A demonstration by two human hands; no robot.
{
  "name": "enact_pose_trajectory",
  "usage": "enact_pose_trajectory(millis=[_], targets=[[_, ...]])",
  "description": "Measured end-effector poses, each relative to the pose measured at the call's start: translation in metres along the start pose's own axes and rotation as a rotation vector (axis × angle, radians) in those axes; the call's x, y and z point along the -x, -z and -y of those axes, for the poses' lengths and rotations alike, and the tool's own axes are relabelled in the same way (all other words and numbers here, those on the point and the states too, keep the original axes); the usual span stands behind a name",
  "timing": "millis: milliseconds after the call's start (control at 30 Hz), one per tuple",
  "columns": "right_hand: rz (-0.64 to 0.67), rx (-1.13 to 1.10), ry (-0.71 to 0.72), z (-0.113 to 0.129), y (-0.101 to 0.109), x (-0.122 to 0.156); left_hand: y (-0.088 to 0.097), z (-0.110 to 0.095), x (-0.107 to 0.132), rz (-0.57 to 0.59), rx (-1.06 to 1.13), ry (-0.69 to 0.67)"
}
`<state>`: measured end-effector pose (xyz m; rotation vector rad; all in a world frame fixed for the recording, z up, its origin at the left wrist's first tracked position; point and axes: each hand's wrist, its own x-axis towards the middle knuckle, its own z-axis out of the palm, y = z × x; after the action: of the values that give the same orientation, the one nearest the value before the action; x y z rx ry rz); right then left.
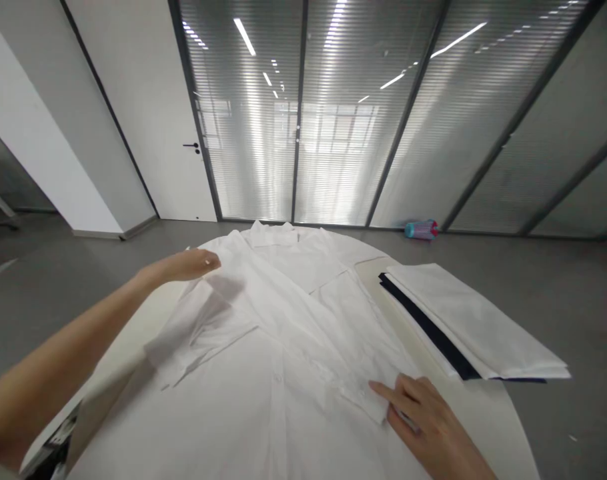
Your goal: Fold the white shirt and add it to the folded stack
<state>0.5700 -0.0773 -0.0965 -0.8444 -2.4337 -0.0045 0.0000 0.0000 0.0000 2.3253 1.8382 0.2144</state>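
Observation:
A white button-up shirt [243, 400] is spread over a round table, its collar at the far end. One long sleeve [303, 320] lies slantwise across it, the cuff toward the lower right. My left hand [196, 263] is at the shirt's far left edge, near the shoulder, with its fingers together and closed on the fabric. My right hand [426, 410] rests at the cuff, index finger stretched out on the cloth and thumb apart by the cuff's edge. The undersides of both hands are hidden.
Folded white and dark navy garments [473, 320] are stacked at the table's right edge, partly overhanging. The pale tabletop [493, 427] shows beside the shirt. A blue and pink item [421, 230] lies on the floor by the glass partition [333, 133]. A dark object [53, 447] sits at lower left.

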Motion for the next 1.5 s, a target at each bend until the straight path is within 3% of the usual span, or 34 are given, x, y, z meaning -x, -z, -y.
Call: enact_pose_trajectory(millis=[100, 200, 300, 400, 533, 700, 833, 900, 967, 1067, 1267, 1500], targets=[[-0.006, 0.039, 0.046, -0.001, -0.002, 0.003, -0.015, 0.0, -0.049, -0.171, -0.152, 0.053], [-0.003, 0.028, 0.048, 0.001, 0.002, 0.001, -0.041, 0.007, -0.091, -0.189, -0.218, 0.087], [-0.018, 0.001, 0.029, 0.003, 0.007, -0.002, -0.065, 0.025, -0.109, -0.125, -0.261, 0.173], [-0.057, -0.034, -0.019, 0.004, 0.009, -0.003, -0.081, 0.042, -0.112, -0.066, -0.243, 0.301], [-0.075, -0.165, -0.139, 0.008, 0.012, -0.005, -0.09, 0.05, -0.114, -0.108, -0.2, 0.364], [0.06, -0.438, -0.594, 0.014, 0.021, -0.023, -0.09, 0.048, -0.115, -0.108, -0.188, 0.356], [0.14, -0.601, -0.811, 0.008, 0.023, -0.042, -0.086, 0.04, -0.109, -0.194, -0.234, 0.332], [0.104, -0.635, -0.821, 0.005, 0.024, -0.048, -0.086, 0.032, -0.103, -0.29, -0.277, 0.306], [-0.041, -0.622, -0.766, 0.004, 0.026, -0.05, -0.087, 0.024, -0.096, -0.377, -0.299, 0.274], [-0.188, -0.546, -0.691, 0.0, 0.028, -0.049, -0.093, 0.017, -0.087, -0.378, -0.263, 0.272], [0.001, -0.395, -0.663, -0.014, 0.012, -0.038, -0.098, 0.02, -0.084, -0.179, -0.182, 0.392], [0.056, -0.318, -0.591, -0.006, 0.006, -0.037, -0.088, 0.018, -0.09, -0.176, -0.223, 0.39]])
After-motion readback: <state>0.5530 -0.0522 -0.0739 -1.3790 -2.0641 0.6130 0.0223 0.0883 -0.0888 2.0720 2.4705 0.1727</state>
